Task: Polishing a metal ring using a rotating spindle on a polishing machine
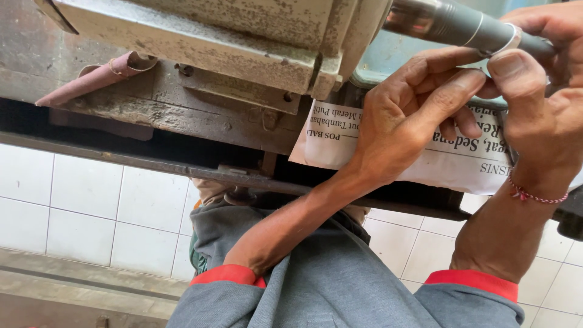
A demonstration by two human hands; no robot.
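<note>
A dark metal rod (449, 24) with a shiny end runs across the upper right, with a thin white band (509, 40) around it. My right hand (540, 115), which has a red string at the wrist, grips the rod with its thumb pressed at the band. My left hand (407, 115) reaches up from below, and its fingertips pinch the rod's underside beside the band. Both hands hover over a sheet of newspaper (331, 136) lying on the bench.
A worn, pale-painted machine body (200, 30) fills the top. A rolled strip of reddish sandpaper (91, 79) lies on the grimy bench ledge at left. A dark metal rail (152, 163) runs under the bench. White floor tiles (79, 206) and my grey clothing (340, 279) are below.
</note>
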